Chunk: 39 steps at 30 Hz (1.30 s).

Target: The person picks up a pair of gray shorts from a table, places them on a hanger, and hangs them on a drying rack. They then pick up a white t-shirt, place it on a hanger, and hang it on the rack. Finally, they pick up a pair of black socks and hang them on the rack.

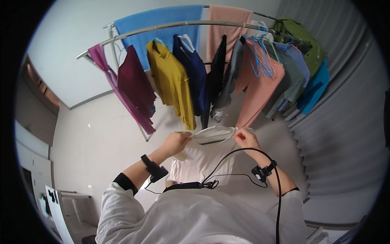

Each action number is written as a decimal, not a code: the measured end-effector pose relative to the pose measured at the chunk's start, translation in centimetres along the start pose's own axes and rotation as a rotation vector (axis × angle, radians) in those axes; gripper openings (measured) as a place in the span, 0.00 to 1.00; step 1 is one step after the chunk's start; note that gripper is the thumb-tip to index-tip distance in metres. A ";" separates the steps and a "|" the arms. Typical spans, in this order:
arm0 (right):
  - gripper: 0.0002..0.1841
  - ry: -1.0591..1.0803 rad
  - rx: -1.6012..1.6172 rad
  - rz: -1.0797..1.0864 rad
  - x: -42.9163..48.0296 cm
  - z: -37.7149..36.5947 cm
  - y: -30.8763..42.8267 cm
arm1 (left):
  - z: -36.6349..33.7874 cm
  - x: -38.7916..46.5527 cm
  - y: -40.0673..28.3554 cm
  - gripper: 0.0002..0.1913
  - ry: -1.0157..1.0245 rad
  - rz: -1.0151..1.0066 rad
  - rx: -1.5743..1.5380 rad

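A white garment (202, 161) hangs in front of me, with a white clothes hanger (214, 129) at its neck opening. My left hand (178, 141) pinches the garment at its left shoulder, close to the hanger's end. At the opposite shoulder, my right hand (246, 138) has its fingers curled on the cloth near a thin white strap or string. Which of these its fingertips hold is too small to tell. Each wrist wears a black strapped device with a cable.
A metal clothes rack (186, 23) ahead carries a mustard top (170, 79), a navy garment (195, 70), pink trousers (259, 88), a blue towel (164, 21) and empty blue hangers (260, 65). Grey curtains (338, 128) hang at right. A black cable (278, 195) loops past my right forearm.
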State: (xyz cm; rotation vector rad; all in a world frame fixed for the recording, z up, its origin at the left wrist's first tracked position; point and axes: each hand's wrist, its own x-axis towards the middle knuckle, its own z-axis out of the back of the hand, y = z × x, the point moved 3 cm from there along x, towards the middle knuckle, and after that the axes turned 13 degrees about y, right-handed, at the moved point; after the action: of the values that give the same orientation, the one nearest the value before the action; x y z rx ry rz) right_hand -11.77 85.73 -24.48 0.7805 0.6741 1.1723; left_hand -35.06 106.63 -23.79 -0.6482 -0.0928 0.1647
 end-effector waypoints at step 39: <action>0.09 0.682 0.958 -0.186 22.1 -25.6 11.4 | 2.8 -42.1 16.8 0.22 -0.219 0.928 -0.713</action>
State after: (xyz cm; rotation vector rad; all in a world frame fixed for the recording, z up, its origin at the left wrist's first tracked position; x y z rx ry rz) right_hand -32.79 113.83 -31.01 1.0619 1.9139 0.8977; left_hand -78.89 113.86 -33.21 -1.3530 -0.0526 1.1361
